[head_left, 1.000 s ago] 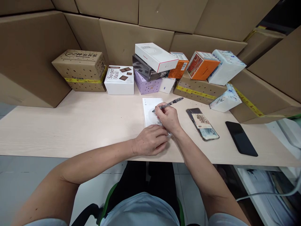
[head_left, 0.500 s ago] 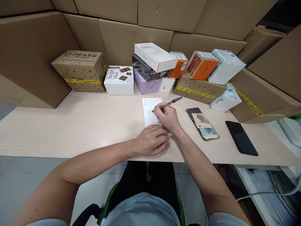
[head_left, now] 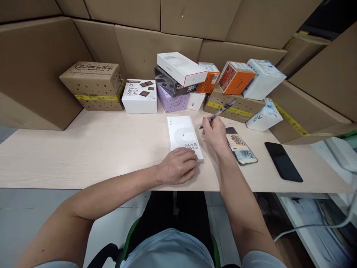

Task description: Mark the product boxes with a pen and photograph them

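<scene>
A flat white power bank box lies on the table with its lettering upside down to me. Over its near end rests my left hand, fingers bent and pressed together against the box; their tips are partly hidden. To the right of the box, my right hand is closed around a dark patterned pen. The pen slants with its tip down to the left, apart from the box. Small dark marks show on the middle of the lid.
Right of my hand lie a phone with banknotes on it and a black phone. Along the back stand a brown carton, a white Super Meal box and stacked boxes. Cardboard walls enclose the table.
My right hand has lifted the pen off the white box and moved right, uncovering its lid and lettering. The left hand stays on the box's near end.
</scene>
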`<state>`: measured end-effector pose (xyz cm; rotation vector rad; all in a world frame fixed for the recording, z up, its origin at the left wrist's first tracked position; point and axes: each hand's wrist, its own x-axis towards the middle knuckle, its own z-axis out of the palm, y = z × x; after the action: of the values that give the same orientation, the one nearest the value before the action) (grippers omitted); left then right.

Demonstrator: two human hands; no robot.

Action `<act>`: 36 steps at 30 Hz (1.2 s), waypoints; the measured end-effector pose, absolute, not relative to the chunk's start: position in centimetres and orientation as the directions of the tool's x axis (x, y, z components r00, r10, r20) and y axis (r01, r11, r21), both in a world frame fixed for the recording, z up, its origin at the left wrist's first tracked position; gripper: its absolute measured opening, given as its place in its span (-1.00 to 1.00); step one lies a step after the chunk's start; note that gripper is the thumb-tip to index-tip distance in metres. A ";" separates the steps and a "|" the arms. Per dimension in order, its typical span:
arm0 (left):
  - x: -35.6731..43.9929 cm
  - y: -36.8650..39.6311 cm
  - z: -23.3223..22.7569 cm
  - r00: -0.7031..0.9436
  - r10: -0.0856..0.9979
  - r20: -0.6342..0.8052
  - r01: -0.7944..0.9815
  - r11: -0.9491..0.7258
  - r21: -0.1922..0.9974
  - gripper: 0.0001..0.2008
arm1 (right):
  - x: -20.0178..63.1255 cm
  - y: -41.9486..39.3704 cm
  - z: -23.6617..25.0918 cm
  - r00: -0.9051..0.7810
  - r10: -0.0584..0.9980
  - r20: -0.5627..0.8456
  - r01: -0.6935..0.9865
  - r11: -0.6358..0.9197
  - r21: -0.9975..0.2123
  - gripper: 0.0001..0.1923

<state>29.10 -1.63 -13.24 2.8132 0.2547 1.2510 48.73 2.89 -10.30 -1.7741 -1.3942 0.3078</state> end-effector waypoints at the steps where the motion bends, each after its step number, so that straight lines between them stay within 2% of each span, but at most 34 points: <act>1: 29.1 -1.6 -13.2 0.658 0.169 0.734 0.126 -0.985 0.115 -0.91 | 49.3 2.9 -10.2 0.326 0.907 0.267 0.758 -0.082 -0.648 -0.75; 5: 29.1 -1.7 -13.2 0.659 0.178 0.731 0.123 -0.984 0.128 -0.92 | 50.3 2.9 -10.4 0.183 0.981 0.059 0.930 -0.153 -0.333 -0.67; 7: 29.0 -1.7 -13.3 0.665 0.183 0.724 0.130 -0.983 0.129 -0.91 | 50.1 2.8 -10.6 0.148 0.988 -0.033 0.958 -0.152 -0.243 -0.64; 9: 29.0 -1.7 -13.3 0.673 0.186 0.715 0.138 -0.982 0.125 -0.91 | 49.8 2.8 -10.7 0.152 0.986 -0.068 0.967 -0.162 -0.195 -0.61; 18: 29.1 -1.6 -13.3 0.674 0.178 0.717 0.136 -0.984 0.117 -0.90 | 49.6 2.6 -10.9 0.180 0.980 -0.087 0.964 -0.194 -0.180 -0.60; 23: 29.1 -1.5 -13.4 0.662 0.161 0.732 0.121 -0.987 0.108 -0.91 | 49.4 2.3 -10.2 0.194 0.979 -0.060 0.948 -0.203 -0.245 -0.62; 27: 29.1 -1.5 -13.5 0.662 0.154 0.734 0.128 -0.988 0.092 -0.91 | 51.1 0.4 -8.2 0.390 0.919 0.063 0.884 -0.354 -0.306 -0.58; 30: 29.1 -1.5 -13.6 0.670 0.140 0.729 0.127 -0.989 0.073 -0.90 | 53.7 -1.9 -7.8 0.510 0.855 0.096 0.849 -0.483 -0.213 -0.36; 32: 29.1 -1.4 -13.7 0.682 0.135 0.719 0.131 -0.989 0.061 -0.88 | 55.7 -3.2 -8.5 0.559 0.829 0.004 0.823 -0.554 -0.127 -0.22; 34: 29.1 -1.5 -13.8 0.691 0.138 0.710 0.138 -0.989 0.057 -0.87 | 57.3 -4.0 -9.6 0.568 0.817 -0.101 0.813 -0.576 -0.089 -0.18; 36: 29.1 -1.5 -13.8 0.692 0.134 0.710 0.141 -0.989 0.049 -0.86 | 58.3 -4.4 -10.7 0.536 0.835 -0.124 0.832 -0.548 -0.086 -0.23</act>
<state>29.13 -1.48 -13.78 2.8979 0.2354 1.2142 58.25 -4.45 -10.65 -2.7392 -1.4864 0.2353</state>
